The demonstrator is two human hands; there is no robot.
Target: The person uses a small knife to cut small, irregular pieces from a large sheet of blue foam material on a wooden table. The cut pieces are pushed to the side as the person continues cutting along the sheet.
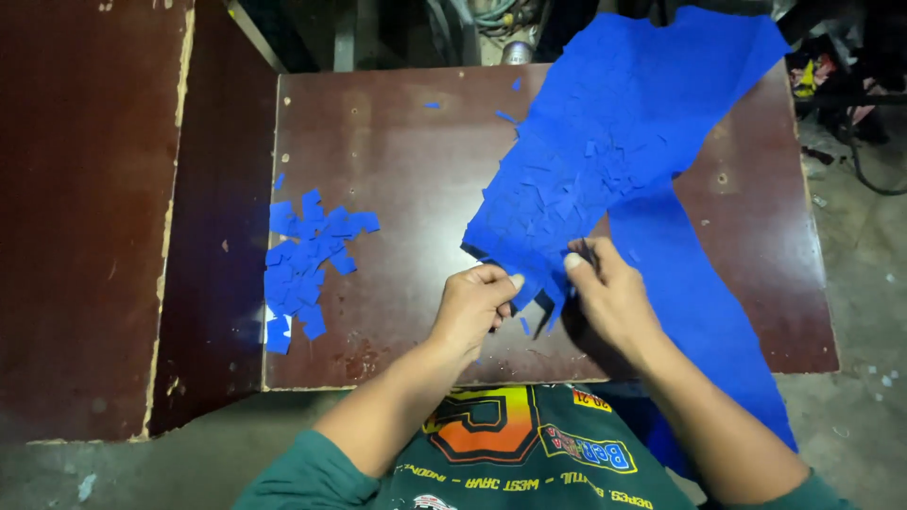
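Two hands pinch the near edge of a blue sheet [605,142] at the table's [397,142] front: left hand [472,307] and right hand [609,293], both gripping it. Left lies a heap of cut blue squares [302,260]; the sheet runs away beyond.

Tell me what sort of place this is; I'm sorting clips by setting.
Probably a small workshop: a worn brown table, a blue sheet held by both hands, cut blue pieces, and cables on a dusty floor.
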